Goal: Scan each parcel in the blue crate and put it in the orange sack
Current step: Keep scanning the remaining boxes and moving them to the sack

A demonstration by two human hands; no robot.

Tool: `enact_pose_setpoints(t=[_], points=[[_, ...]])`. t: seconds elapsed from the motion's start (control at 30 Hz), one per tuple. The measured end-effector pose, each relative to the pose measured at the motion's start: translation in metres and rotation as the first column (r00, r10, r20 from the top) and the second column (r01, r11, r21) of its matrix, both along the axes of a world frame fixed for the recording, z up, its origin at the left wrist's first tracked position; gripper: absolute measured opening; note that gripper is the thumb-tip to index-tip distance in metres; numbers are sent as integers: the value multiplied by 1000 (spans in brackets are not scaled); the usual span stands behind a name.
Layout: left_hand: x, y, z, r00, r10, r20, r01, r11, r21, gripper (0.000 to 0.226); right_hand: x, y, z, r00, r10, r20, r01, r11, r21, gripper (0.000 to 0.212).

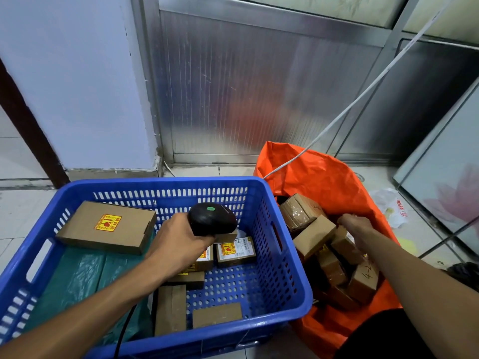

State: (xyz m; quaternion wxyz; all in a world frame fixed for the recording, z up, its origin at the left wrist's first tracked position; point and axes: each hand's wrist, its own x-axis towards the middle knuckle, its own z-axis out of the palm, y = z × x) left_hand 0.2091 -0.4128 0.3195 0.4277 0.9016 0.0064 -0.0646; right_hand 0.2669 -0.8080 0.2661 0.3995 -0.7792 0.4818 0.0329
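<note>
Left hand (178,244) gripping scanner (212,220) over blue crate (282,275); right hand (356,225) in orange sack (324,177), grip unclear. Risk: unscanned parcels slipping through.

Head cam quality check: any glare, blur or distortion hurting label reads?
Head view: wide-angle bends the blue crate rim and wall lines; orange sack reflects on the metal panel; small parcel label soft, text unreadable; right hand slightly blurred.

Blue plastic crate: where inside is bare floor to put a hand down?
Blue plastic crate: bare perforated floor at the right wall, between the labelled small box and the plain box. The left is covered by green plastic bags.
</note>
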Motion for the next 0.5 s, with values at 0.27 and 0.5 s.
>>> enact_pose_setpoints(t=[0.27, 0.5], points=[[2, 4, 0, 1000, 9, -10, -9, 1000, 2, 19, 16, 49, 9, 976, 197, -95, -216, 927, -306, 63], [4, 8, 4, 1000, 16, -15, -16, 1000, 15, 21, 16, 78, 3, 896, 434, -89, -426, 790, -440, 54]])
